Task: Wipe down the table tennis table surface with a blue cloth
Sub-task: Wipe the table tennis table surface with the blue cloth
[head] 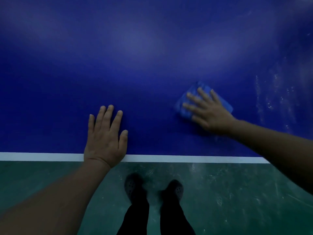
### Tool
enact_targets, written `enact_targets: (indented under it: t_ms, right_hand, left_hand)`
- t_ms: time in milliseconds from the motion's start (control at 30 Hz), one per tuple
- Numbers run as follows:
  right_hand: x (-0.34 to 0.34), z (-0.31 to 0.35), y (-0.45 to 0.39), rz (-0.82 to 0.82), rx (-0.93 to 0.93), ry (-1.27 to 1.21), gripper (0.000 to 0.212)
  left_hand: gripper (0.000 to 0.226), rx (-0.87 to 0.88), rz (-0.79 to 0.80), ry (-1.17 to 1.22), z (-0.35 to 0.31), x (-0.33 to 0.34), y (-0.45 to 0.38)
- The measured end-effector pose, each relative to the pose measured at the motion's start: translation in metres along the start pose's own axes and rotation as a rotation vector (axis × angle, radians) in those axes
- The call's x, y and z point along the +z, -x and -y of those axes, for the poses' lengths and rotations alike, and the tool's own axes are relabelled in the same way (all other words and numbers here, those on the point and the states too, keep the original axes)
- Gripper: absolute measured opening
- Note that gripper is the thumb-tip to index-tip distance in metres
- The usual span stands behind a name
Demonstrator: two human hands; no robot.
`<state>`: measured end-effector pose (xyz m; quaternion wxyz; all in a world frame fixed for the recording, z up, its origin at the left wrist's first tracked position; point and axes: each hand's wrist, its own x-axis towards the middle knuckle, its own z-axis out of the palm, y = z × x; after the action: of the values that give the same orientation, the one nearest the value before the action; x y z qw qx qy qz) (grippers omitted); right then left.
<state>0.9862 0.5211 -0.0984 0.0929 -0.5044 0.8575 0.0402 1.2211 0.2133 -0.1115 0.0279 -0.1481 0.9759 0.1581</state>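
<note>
The dark blue table tennis table [144, 65] fills the upper part of the view, with its white edge line [169, 158] running across near me. A folded blue cloth [191, 92] lies flat on the surface at the right. My right hand [208, 111] presses down on it with straight, spread fingers and covers most of it. My left hand [105, 134] rests flat on the bare table just inside the white line, fingers straight and together, holding nothing.
Pale dusty streaks [274, 99] mark the table surface to the right of the cloth. Below the table edge lies a green floor [228, 192] with scuff marks. My two feet in dark shoes [152, 189] stand close to the edge.
</note>
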Motion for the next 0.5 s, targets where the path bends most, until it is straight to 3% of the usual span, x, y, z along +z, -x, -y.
enact_targets:
  t_ms: [100, 167, 200, 267, 367, 433, 500]
  right_hand:
    - [-0.017, 0.01, -0.053, -0.055, 0.513, -0.192, 0.058]
    - [-0.023, 0.052, -0.085, -0.084, 0.684, -0.205, 0.059]
    - [-0.022, 0.08, -0.093, -0.098, 0.655, -0.19, 0.058]
    - [-0.013, 0.143, -0.082, -0.093, 0.427, -0.182, 0.056]
    - [0.005, 0.19, -0.007, -0.101, 0.12, -0.183, 0.054]
    - [0.018, 0.159, 0.038, -0.102, 0.223, -0.18, 0.053]
    - [0.024, 0.103, 0.073, -0.069, 0.542, -0.168, 0.059]
  left_hand:
    - [0.068, -0.001, 0.018, -0.011, 0.0, -0.001, 0.0]
    - [0.068, -0.005, 0.025, -0.003, -0.001, -0.002, 0.0]
    - [0.069, -0.008, 0.025, 0.012, -0.002, -0.003, 0.0]
    - [0.069, -0.01, 0.017, 0.037, -0.001, -0.002, 0.0]
    - [0.068, -0.004, -0.001, 0.053, 0.0, -0.001, 0.001]
    - [0.069, -0.012, 0.008, 0.049, 0.0, -0.001, 0.001]
    - [0.07, -0.013, 0.019, 0.04, -0.001, -0.003, 0.001]
